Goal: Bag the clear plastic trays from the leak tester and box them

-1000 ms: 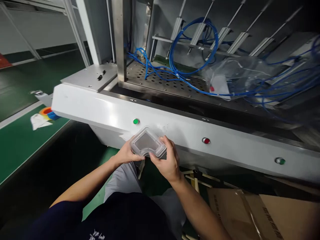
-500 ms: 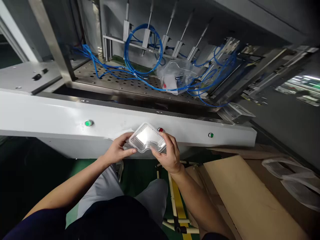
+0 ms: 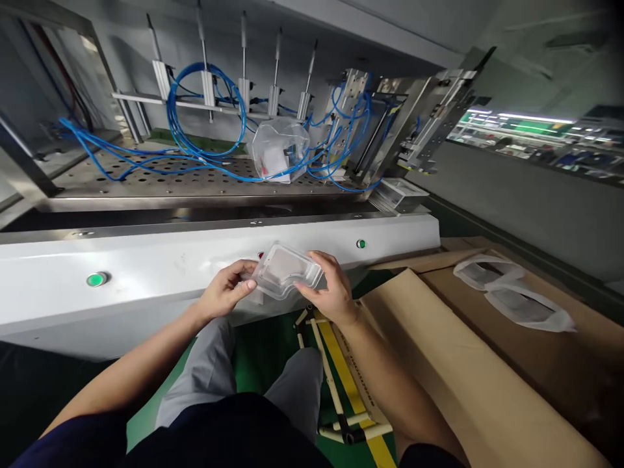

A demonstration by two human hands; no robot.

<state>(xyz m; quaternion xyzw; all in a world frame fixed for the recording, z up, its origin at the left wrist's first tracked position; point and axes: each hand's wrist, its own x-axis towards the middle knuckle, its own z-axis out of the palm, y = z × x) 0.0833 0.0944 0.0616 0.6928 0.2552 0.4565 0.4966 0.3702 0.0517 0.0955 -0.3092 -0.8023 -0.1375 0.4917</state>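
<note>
A clear plastic tray (image 3: 287, 265), rounded at its corners and notched along the near edge, is held between both hands in front of the machine's white front panel (image 3: 160, 260). My left hand (image 3: 225, 289) pinches its left side, with the thumb along the near corner. A piece of thin translucent film seems to hang by those fingers, partly hidden. At the tray's right end, my right hand (image 3: 334, 286) grips it with fingers over the far edge and thumb at the notch.
Green buttons (image 3: 97, 279) sit on the panel. Behind it, blue air hoses (image 3: 207, 110) and a clear plastic bag (image 3: 277, 151) lie on a perforated metal plate (image 3: 160, 179). An open cardboard box (image 3: 439, 344) holding white film-wrapped pieces (image 3: 526, 305) stands right. A pipe frame (image 3: 326, 364) is below.
The view has turned to the right, showing more of the box and the room beyond. The tray has tilted slightly and its bright glare is gone; both hands still hold it.
</note>
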